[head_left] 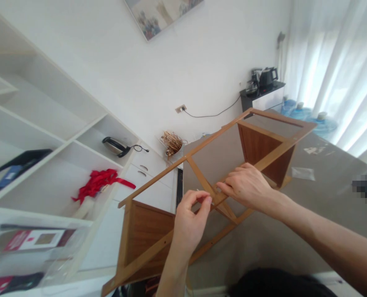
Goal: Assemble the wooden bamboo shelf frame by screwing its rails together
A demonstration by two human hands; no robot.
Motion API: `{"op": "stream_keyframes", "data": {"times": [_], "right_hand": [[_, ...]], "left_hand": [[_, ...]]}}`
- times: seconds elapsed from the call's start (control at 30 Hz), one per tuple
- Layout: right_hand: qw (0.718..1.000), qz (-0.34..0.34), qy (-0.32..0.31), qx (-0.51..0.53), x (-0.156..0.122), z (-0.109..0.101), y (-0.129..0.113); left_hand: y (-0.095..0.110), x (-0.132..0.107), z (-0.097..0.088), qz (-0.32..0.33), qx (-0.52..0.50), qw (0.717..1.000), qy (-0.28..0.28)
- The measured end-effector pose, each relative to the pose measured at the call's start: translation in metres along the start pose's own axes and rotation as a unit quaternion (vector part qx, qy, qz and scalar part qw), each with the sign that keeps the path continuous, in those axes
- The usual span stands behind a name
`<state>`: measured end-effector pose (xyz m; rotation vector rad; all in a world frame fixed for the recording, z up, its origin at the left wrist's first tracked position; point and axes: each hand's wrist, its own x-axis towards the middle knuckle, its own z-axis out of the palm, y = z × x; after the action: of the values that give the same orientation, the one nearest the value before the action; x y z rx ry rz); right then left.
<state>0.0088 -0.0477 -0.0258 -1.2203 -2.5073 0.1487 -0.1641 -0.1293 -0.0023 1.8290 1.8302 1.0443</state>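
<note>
A brown wooden shelf frame [220, 136] lies on its side across a grey table [322, 198]. My left hand [191, 220] hovers at the frame's middle crossbar with thumb and forefinger pinched together on something too small to make out. My right hand [247, 185] rests curled on the same crossbar joint, fingers pressed around the slat. The two hands are a few centimetres apart at the joint.
White wall shelving [62, 132] on the left holds a red ribbon [99, 183], a kettle [115, 146] and books. A black cabinet [262, 93] with a kettle stands by the curtain. Water bottles [305, 113] sit behind the table. A clear plastic bag [302, 173] lies on the table.
</note>
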Motion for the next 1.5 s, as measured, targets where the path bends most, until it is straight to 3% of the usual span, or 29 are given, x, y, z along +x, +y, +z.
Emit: {"op": "stream_keyframes", "data": {"times": [0.17, 0.27, 0.37, 0.5, 0.67, 0.8, 0.9, 1.1, 1.3, 1.4, 1.5], "right_hand": [[1.000, -0.001, 0.018, 0.000, 0.000, 0.003, 0.002], [1.000, -0.002, 0.027, -0.003, -0.001, 0.003, 0.002], [0.999, -0.003, 0.033, -0.005, -0.002, 0.003, 0.001], [0.999, -0.006, 0.036, -0.002, -0.004, 0.001, 0.003], [0.998, -0.059, 0.031, -0.002, -0.005, -0.004, 0.011], [0.996, -0.093, 0.014, -0.005, -0.005, -0.006, 0.016], [0.997, -0.081, 0.011, 0.000, -0.005, -0.004, 0.016], [0.997, -0.081, -0.018, -0.001, -0.005, -0.009, 0.014], [0.998, -0.062, -0.028, -0.007, -0.006, -0.014, 0.012], [0.998, -0.059, -0.013, -0.014, -0.006, -0.010, 0.012], [0.999, -0.049, 0.000, -0.015, -0.005, -0.007, 0.012]], "left_hand": [[0.003, 0.000, 0.000, -0.072, 0.014, 0.997, 0.033], [0.008, -0.001, -0.001, -0.080, 0.048, 0.995, 0.025], [0.014, -0.002, 0.001, -0.009, 0.112, 0.994, 0.012], [0.017, -0.002, 0.000, 0.124, 0.209, 0.970, -0.004], [0.014, 0.002, -0.007, 0.224, 0.248, 0.941, -0.047], [0.019, 0.000, -0.011, 0.292, 0.298, 0.908, -0.043], [0.024, -0.006, -0.007, 0.263, 0.305, 0.915, -0.031], [0.024, -0.008, 0.016, 0.108, 0.288, 0.949, 0.069], [0.026, -0.007, 0.019, 0.070, 0.205, 0.975, 0.048], [0.027, -0.012, 0.011, 0.025, 0.229, 0.972, 0.054], [0.027, -0.014, 0.000, 0.019, 0.261, 0.965, 0.000]]}}
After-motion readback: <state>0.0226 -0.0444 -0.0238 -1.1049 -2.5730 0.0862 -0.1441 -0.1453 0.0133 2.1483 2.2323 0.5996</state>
